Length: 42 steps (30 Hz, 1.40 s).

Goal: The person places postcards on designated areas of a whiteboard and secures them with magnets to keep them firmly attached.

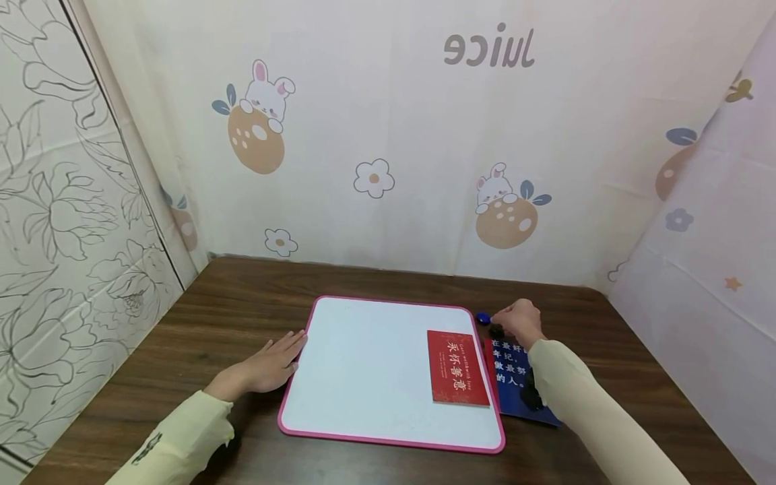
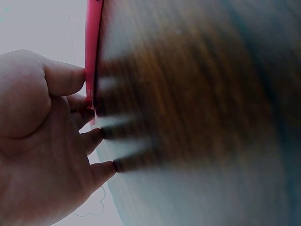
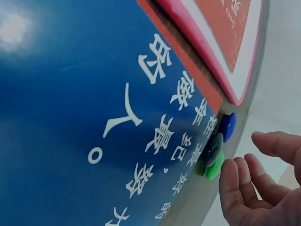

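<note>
Cartoon rabbit-and-flower curtain behind and to the right, line-drawn floral panel on the left, dark brown wood-grain table [image 1: 242, 303] in front. A pink-framed white rectangular magnetic board [image 1: 364, 367] lies flat mid-table. A red card with white characters [image 1: 457, 368] sits on the board's right part, near its right edge. A blue card with white characters [image 1: 512, 384] lies on the table, tucked just beside that edge and partly under the right forearm.

Left hand [image 1: 267, 365]: flat, fingers straight, palm down on the table, fingertips touching the board's left frame. It holds nothing.

Right hand [image 1: 520, 322]: at the far end of the blue card, reaching over three small round magnets. Wrist view shows the fingers [image 3: 235, 188] loosely bent and apart, just beside the magnets with nothing clasped. The small round blue magnet [image 3: 227, 127], dark round magnet [image 3: 214, 148] and green round magnet [image 3: 214, 167] sit in a row at the blue card's corner.

Progress, as a judgement: early. Red card is on the board but no magnet shows on it; blue card is off the board; all three magnets are on the table, none picked up yet.

Hard to see: left wrist view is heavily blurred. The head view hides the green magnet under the hand. The dark magnet's true colour is unclear. Blue card's near end is covered by the sleeve.
</note>
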### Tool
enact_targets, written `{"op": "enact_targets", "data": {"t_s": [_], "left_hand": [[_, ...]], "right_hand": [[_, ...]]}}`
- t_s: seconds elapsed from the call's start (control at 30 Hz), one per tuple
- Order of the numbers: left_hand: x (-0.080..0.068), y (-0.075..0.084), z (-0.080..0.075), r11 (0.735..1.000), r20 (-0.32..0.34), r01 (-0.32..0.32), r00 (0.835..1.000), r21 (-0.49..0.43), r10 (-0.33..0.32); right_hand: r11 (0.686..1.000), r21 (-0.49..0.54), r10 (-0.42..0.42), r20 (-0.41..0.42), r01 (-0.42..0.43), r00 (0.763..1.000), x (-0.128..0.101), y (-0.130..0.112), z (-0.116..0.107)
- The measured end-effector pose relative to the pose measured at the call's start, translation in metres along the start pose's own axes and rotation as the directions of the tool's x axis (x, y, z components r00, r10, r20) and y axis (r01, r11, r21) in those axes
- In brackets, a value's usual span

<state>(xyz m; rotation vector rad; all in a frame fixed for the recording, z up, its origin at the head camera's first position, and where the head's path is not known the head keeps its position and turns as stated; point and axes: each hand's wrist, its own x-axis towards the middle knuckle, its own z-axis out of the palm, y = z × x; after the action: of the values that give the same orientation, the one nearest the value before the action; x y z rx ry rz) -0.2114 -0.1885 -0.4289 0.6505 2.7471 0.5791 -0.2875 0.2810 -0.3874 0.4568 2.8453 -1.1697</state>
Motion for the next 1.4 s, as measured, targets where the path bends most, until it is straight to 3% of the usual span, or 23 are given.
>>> {"op": "enact_targets", "data": {"t_s": [0.4,0.77,1.4], "left_hand": [[0.000,-0.001,0.000,1.000,-0.002,-0.006,1.000,-0.005,0.006],[0.000,-0.001,0.001,1.000,-0.007,0.004,1.000,0.002,-0.004],[-0.001,0.001,0.000,1.000,-0.005,0.010,1.000,-0.003,-0.010]], "right_hand": [[0.994,-0.066,0.083,-0.055,-0.087,0.995,0.004,0.004,0.002],[0.986,-0.123,0.107,-0.030,-0.110,0.994,0.006,0.005,0.004],[0.987,-0.041,0.157,0.000,-0.157,0.988,0.012,0.008,0.004]]}}
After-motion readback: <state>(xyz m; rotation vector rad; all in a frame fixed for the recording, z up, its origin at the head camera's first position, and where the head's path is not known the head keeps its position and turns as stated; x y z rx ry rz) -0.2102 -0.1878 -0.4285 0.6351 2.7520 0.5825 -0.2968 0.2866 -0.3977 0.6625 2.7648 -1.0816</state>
